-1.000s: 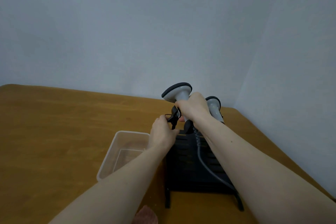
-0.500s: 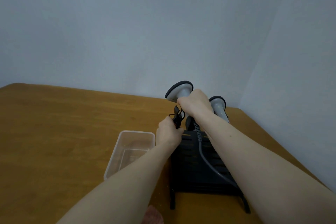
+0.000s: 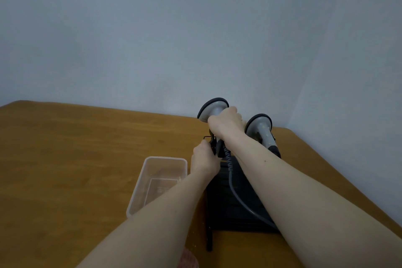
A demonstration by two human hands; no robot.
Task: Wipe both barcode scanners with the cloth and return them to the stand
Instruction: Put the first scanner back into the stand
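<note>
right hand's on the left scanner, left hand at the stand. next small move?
Probably lift the left scanner clear of the stand. The right hand grips its handle, the left hand holds the stand's front bracket as if steadying it, and no cloth is in view yet.

Two grey barcode scanners with dark rims stood in a black stand (image 3: pixel 237 206) on the wooden table. The left scanner (image 3: pixel 214 109) was upright, its head facing away, with a grey cable (image 3: pixel 233 189) running down over the stand. The right scanner (image 3: pixel 262 129) leaned just beside it, tilted back; its seat in the stand was perhaps hidden by the arm.
</note>
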